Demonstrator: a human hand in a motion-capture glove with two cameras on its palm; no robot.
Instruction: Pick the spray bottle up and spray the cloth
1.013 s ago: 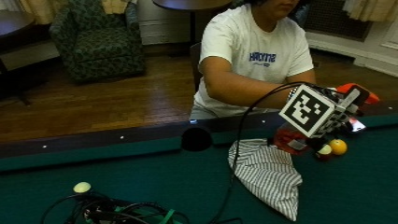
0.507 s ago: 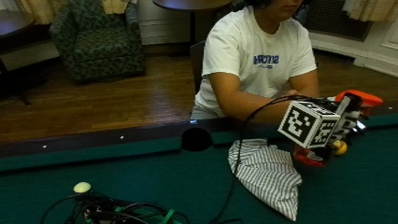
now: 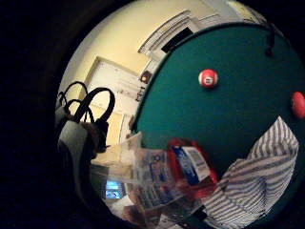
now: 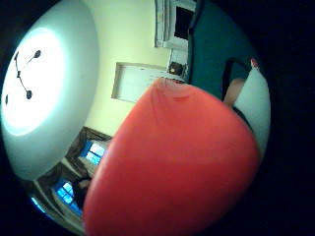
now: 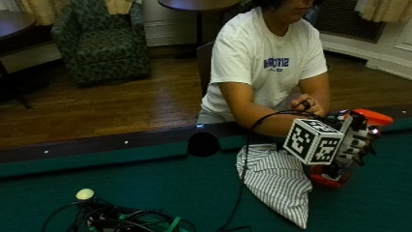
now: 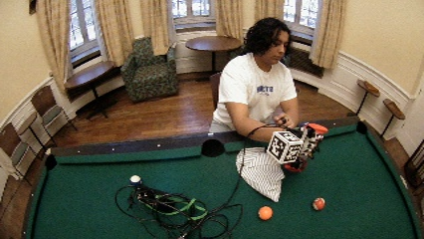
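Note:
My gloved right hand (image 5: pixel 356 143) grips a spray bottle (image 5: pixel 330 176) with an orange-red trigger head (image 5: pixel 371 116) and a red base. The bottle stands roughly upright, its base low over the green felt, right beside the striped cloth (image 5: pixel 277 182). The cloth lies crumpled on the table by the near rail, on the pocket side of the bottle. In the little finger side palm view the labelled bottle (image 3: pixel 187 168) sits against the palm with the cloth (image 3: pixel 250 183) next to it. The orange-red head (image 4: pixel 172 167) fills the thumb side palm view. In the wide view the hand (image 6: pixel 303 148) is beside the cloth (image 6: pixel 261 173).
The person's bare left hand (image 5: pixel 302 103) rests at the rail. A side pocket (image 5: pixel 204 143) lies beside the cloth. A cable tangle (image 5: pixel 122 220) and a white ball (image 5: pixel 84 194) sit near the front. An orange ball (image 6: pixel 265 212) and a red ball (image 6: pixel 318 203) lie beyond the cloth.
My hand has come down a little with the bottle, bringing its base lower beside the cloth. The cloth has not moved.

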